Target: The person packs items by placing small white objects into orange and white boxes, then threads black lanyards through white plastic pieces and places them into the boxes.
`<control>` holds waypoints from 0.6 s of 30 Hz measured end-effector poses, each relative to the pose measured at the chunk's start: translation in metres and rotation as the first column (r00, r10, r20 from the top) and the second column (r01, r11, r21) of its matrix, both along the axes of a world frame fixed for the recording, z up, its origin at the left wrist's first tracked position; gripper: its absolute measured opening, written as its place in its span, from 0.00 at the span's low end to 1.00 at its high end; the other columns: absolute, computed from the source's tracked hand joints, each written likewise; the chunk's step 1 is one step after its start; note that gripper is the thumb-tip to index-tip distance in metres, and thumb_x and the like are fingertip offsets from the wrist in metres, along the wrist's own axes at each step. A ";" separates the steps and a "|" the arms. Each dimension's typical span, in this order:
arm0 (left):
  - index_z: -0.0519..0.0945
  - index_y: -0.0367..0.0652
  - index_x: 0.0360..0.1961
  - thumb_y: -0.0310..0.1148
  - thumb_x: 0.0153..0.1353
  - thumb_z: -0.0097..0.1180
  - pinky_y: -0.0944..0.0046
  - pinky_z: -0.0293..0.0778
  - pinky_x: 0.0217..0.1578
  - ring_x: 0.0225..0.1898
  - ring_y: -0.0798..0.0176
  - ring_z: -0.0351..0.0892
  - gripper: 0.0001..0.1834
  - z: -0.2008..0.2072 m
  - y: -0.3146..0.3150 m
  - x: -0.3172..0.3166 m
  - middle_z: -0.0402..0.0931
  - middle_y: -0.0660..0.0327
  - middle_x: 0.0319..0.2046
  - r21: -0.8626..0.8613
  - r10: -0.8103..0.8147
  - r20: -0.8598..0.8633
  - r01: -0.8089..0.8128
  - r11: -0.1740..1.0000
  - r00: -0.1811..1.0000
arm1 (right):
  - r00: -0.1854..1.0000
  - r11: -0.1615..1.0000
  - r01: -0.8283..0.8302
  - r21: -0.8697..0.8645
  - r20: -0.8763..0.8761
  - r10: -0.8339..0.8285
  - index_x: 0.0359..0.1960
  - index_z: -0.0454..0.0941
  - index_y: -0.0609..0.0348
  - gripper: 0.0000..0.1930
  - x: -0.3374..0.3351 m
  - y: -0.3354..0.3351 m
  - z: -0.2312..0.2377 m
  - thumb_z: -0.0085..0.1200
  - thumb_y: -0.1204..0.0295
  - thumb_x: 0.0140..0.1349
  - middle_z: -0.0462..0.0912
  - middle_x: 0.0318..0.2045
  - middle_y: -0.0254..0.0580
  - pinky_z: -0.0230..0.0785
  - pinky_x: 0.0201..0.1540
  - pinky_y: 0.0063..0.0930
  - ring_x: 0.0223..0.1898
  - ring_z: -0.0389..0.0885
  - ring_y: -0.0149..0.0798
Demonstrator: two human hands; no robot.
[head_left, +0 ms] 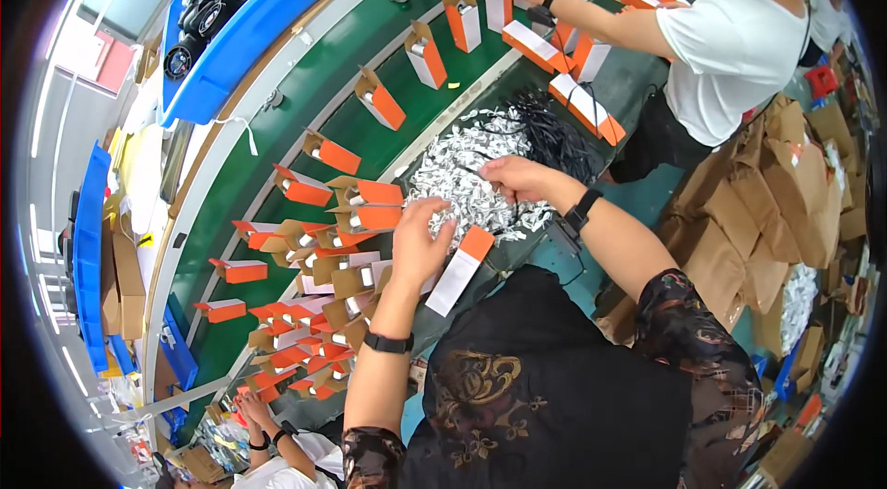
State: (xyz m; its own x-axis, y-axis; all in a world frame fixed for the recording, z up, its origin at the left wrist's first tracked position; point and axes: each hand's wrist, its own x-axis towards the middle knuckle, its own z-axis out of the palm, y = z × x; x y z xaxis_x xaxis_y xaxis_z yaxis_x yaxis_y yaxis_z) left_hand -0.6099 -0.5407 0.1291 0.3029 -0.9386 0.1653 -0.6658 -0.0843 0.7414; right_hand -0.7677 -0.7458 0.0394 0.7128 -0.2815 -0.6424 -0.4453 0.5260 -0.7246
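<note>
Green conveyor belt point(305, 101) sweeps across a crowded workroom, its edges bowed by the lens, with a dark worktop point(637, 64) along the near side. Upright orange-and-white cartons point(383, 108), flaps raised, stand spaced out on the belt and crowd together toward the lower left. Beyond the belt, a blue tray point(277, 23) holds black wheeled items point(211, 18); another blue bin point(90, 258) is at far left. Brown wrapping point(739, 212) is heaped at right, beside a teal floor point(656, 203).

At center, a heap of small white pieces point(467, 156) lies on the worktop, between the belt and a person in black, with black cables point(559, 143) against its far right side. The person's right hand point(525, 177) is over the heap, thumb and fingertips close together; whether they grip a piece cannot be told. The left hand point(420, 244) is at the heap's near left edge, fingers curled, thumb slightly apart, its grip unclear. Just beside it lies a closed carton point(460, 272). A co-worker in white point(730, 55) reaches toward more cartons at upper right.
</note>
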 end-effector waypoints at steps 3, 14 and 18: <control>0.80 0.40 0.43 0.29 0.53 0.63 0.57 0.72 0.51 0.49 0.49 0.77 0.15 0.010 -0.018 0.000 0.78 0.52 0.45 -0.059 0.028 0.055 -0.024 0.998 0.998 | 0.954 0.633 -0.300 -0.713 -0.234 0.189 0.32 0.83 0.57 0.14 0.011 -0.004 0.037 0.54 0.60 0.65 0.74 0.17 0.36 0.66 0.27 0.32 0.20 0.72 0.34; 0.75 0.37 0.51 0.30 0.60 0.60 0.56 0.69 0.55 0.53 0.49 0.74 0.19 0.040 -0.052 -0.009 0.75 0.51 0.51 -0.273 -0.253 -0.133 0.210 0.939 0.958 | 0.903 0.658 -0.123 -0.743 0.192 0.385 0.36 0.81 0.64 0.14 -0.006 0.035 0.230 0.48 0.66 0.70 0.80 0.26 0.31 0.67 0.34 0.23 0.29 0.73 0.24; 0.76 0.40 0.37 0.32 0.64 0.57 0.67 0.71 0.38 0.33 0.69 0.75 0.07 0.055 -0.029 0.004 0.75 0.65 0.28 -0.254 -0.249 -0.818 0.062 0.965 0.519 | 0.884 0.617 0.004 -0.787 0.291 0.366 0.36 0.78 0.66 0.14 -0.023 0.030 0.248 0.47 0.66 0.71 0.81 0.30 0.32 0.68 0.35 0.21 0.30 0.73 0.22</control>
